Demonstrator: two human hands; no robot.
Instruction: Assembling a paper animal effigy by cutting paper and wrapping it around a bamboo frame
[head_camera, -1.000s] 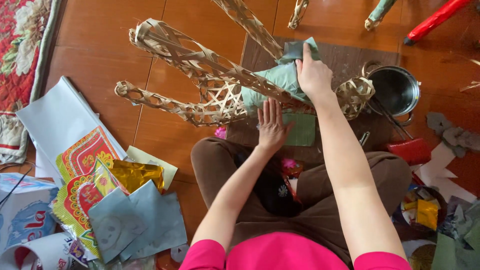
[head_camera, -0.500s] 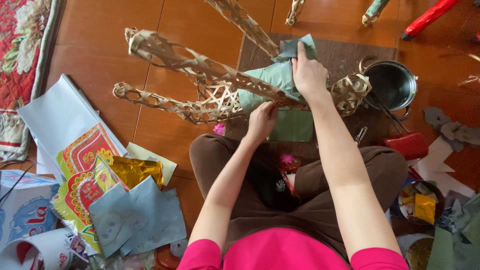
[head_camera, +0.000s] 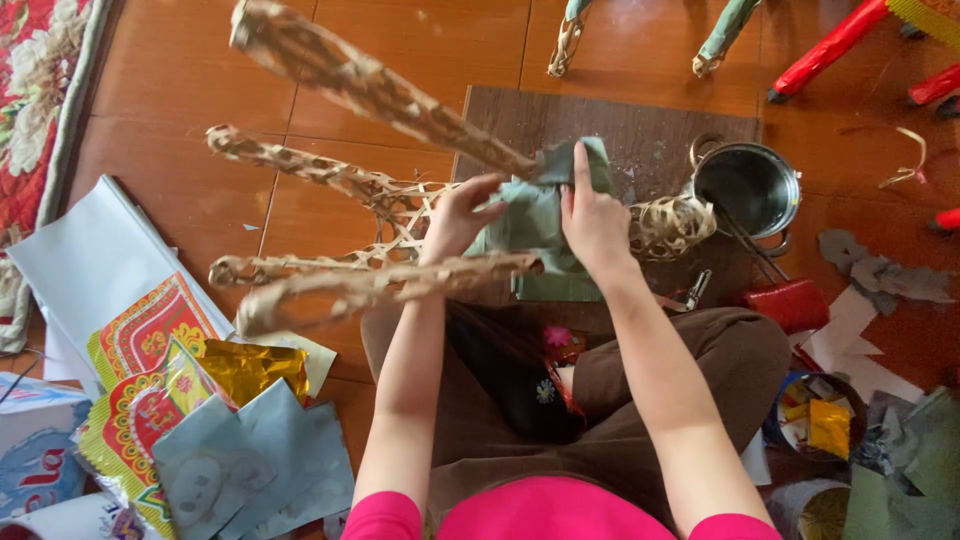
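Observation:
A woven bamboo frame (head_camera: 360, 190) with several long legs lies on its side in front of me, its legs pointing left and up. A sheet of grey-green paper (head_camera: 530, 215) is draped over the frame's body. My left hand (head_camera: 458, 215) grips the paper's left edge against the weave. My right hand (head_camera: 592, 215) presses the paper down from the right, index finger stretched upward. Both forearms reach out over my crossed legs in brown trousers.
A steel pot (head_camera: 748, 185) with a brush stands right of the frame on a dark wooden board (head_camera: 600, 125). A red spool (head_camera: 790, 303) lies near my knee. Coloured and gold papers (head_camera: 190, 410) pile at the left. Red and green covered legs (head_camera: 830, 45) lie beyond.
The frame has been turned, so its legs swing up and closer to the camera. My left hand rose from below the frame to the paper's left edge.

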